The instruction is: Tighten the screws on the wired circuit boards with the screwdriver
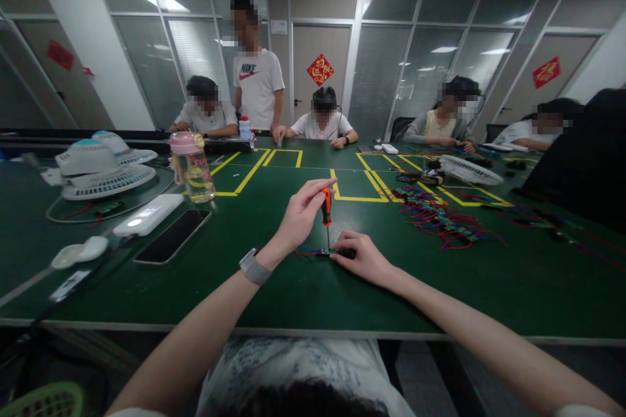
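An orange and black screwdriver [327, 208] stands upright on a small green circuit board [323, 252] on the table. My left hand [300, 212] grips its handle, with the fingers stretched over the top. The blade points down at the board, though the exact contact point is too small to make out. With bent fingers, my right hand [359, 255] steadies the board's right end and a small dark part against the tabletop. Thin red and blue wires [306, 252] run out from the board's left side.
Right of my hands lies a row of wired circuit boards [437, 215]. At left are a phone [172, 236], a white power bank [148, 215], a pink-lidded bottle [192, 169] and white fan parts [107, 172]. Yellow tape [359, 198] marks the green table. Several people sit or stand opposite.
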